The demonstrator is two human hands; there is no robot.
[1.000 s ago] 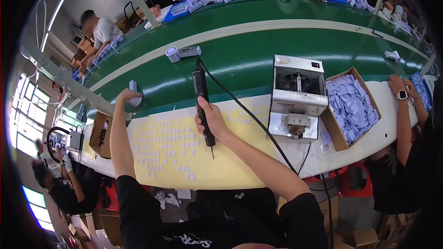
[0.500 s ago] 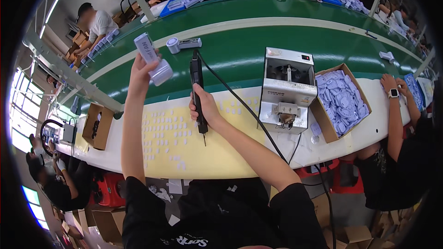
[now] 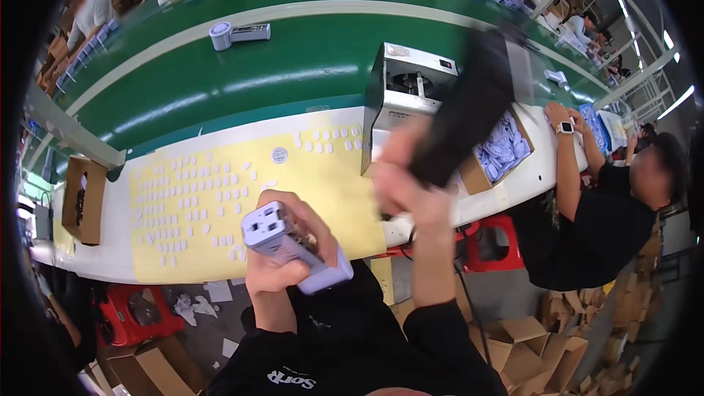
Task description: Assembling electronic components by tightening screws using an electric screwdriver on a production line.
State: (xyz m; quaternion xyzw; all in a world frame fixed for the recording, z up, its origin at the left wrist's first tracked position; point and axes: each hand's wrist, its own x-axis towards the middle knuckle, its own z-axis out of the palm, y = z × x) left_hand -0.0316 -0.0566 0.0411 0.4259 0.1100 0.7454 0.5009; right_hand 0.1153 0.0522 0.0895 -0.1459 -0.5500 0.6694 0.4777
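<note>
My left hand (image 3: 277, 271) is wrapped round a pale lilac handheld fan (image 3: 334, 273) above the table's front edge. The fan's squared end, with dark slots, points up to the left, and some inner parts show along its opened side. A black electric screwdriver (image 3: 466, 114), badly blurred, is gripped in my right hand (image 3: 411, 183), tilted up to the right before the metal screw feeder (image 3: 373, 110). Its tip cannot be made out. A yellow sheet (image 3: 330, 205) on the white table bears rows of small white pieces (image 3: 194, 202).
Another fan (image 3: 220, 35) lies on the green conveyor belt (image 3: 308, 51). Right of the feeder stands a cardboard box (image 3: 478, 178) of lilac plastic parts. A smaller box (image 3: 97, 205) is at the left. A co-worker's hands (image 3: 563, 117) rest on the table at the right.
My left hand has brought the fan down and nearer, turning its opened side into view. My right hand has swung the screwdriver rightward to the feeder. The whole view has turned right.
</note>
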